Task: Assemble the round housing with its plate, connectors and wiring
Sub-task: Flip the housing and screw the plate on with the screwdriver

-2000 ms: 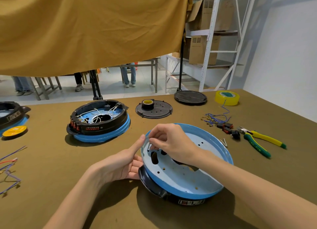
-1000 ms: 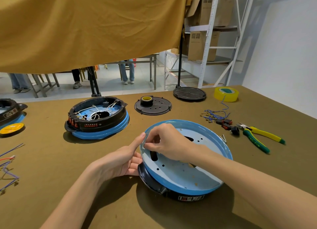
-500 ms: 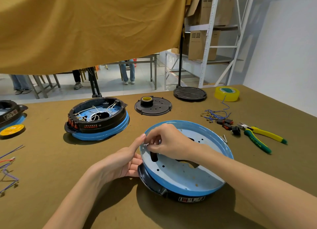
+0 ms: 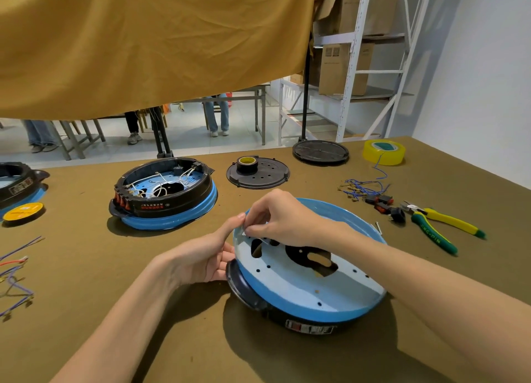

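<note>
Housing: round blue metal housing [image 4: 301,285] with a black plastic base, tilted toward me on the brown felt table [image 4: 115,311], near the front edge at centre-right.
Right hand: my right hand [image 4: 283,222] reaches over the far-left rim, fingertips pinched on something small and pale by the oval slots; too small for me to say what it is.
Left hand: my left hand [image 4: 201,260] braces the housing's left side, fingers against the black base, thumb up on the blue rim, touching the right fingertips.
Grip state: right narrow, pinching the small part; left loosely wrapped around the housing's edge, steadying it.
Risk, part: as I judge it, the small part could slip from my pinch and drop through a slot, since I work right above the openings.
Risk, housing: propped only by my left hand, it could rock flat if I press too hard on the rim.
Since earlier: both hands stay at the same spot on the rim as two seconds ago; the right fingers have curled lower toward the slots, and the housing has not shifted.
Nearby: finished black-and-blue wired housing [image 4: 163,194] lies far left; black perforated round plate [image 4: 258,174] with a tape roll lies behind.
Right side: blue wires with connectors [image 4: 363,189], yellow-and-green pliers [image 4: 442,224], and yellow tape roll [image 4: 383,152] lie well apart from my hands.
</note>
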A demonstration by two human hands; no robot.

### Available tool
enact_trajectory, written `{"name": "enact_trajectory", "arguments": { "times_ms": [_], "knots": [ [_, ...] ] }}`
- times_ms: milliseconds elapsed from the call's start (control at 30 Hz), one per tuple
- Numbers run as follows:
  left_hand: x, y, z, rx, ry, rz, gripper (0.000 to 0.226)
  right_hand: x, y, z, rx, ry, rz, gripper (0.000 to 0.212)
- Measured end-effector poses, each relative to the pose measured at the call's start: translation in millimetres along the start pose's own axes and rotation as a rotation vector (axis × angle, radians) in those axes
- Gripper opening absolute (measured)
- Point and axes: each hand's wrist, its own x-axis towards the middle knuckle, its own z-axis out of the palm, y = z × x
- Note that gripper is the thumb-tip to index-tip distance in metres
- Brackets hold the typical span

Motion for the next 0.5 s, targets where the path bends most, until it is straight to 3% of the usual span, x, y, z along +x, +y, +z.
{"name": "enact_trajectory", "arguments": {
  "times_ms": [67, 133, 267, 500],
  "knots": [
    [-0.2, 5.9, -7.4, 0.047, -0.049, -0.031, 0.101, -0.8, 0.1, -1.9, -0.007, -0.008, 0.005, 0.01],
    [1.7, 14.6, -8.1, 0.101, -0.081, -0.027, 0.091, -3.3, 3.4, -5.2, -0.03, -0.03, -0.005, 0.012],
    [12.4, 32.8, 3.8, 0.139, 0.026, -0.017, 0.08, -9.9, 16.5, -6.1, -0.112, 0.057, 0.009, 0.019],
    [34.7, 42.8, 22.7, 0.18, 0.065, 0.017, 0.074, -11.5, 40.3, -10.2, -0.179, 0.192, 0.082, 0.016]
  ]
}}
